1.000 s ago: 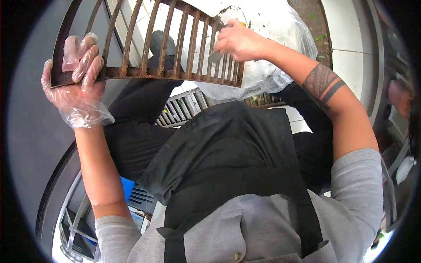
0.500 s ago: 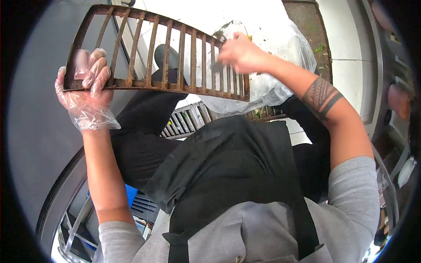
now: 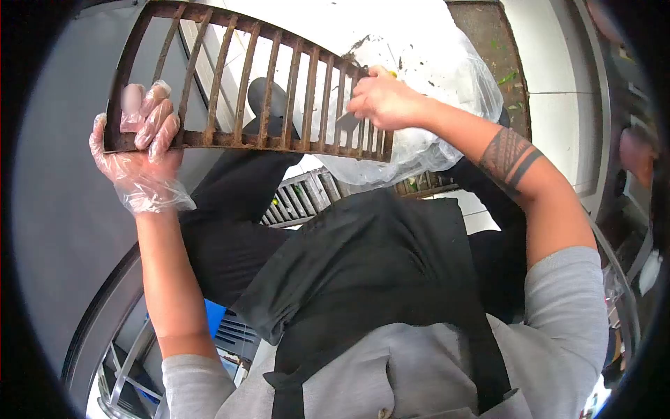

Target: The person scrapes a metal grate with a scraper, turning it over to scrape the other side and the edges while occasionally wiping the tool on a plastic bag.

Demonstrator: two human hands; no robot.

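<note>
A rusty metal drain grate (image 3: 209, 137) with a row of bars is held up, tilted, in front of me. My left hand (image 3: 143, 136), in a clear plastic glove, is closed around its left end, fingers through the gap by the end bar. Bare, my right hand (image 3: 384, 101) is closed on a scraper (image 3: 347, 122) at the grate's right end. Its flat grey blade sticks out below the fingers, against or very near the bars; most of the handle is hidden in the fist.
Under the grate's right end lies a clear plastic bag (image 3: 460, 105) on white floor tiles (image 3: 558, 126). Dark debris (image 3: 359, 43) is scattered beyond. Another slotted grate (image 3: 303, 195) sits on the floor between my legs. A grey panel (image 3: 63, 209) stands at the left.
The grate's upper left has shifted up slightly, and my left hand sits a little lower in view. My right hand and the scraper have moved slightly down along the bars.
</note>
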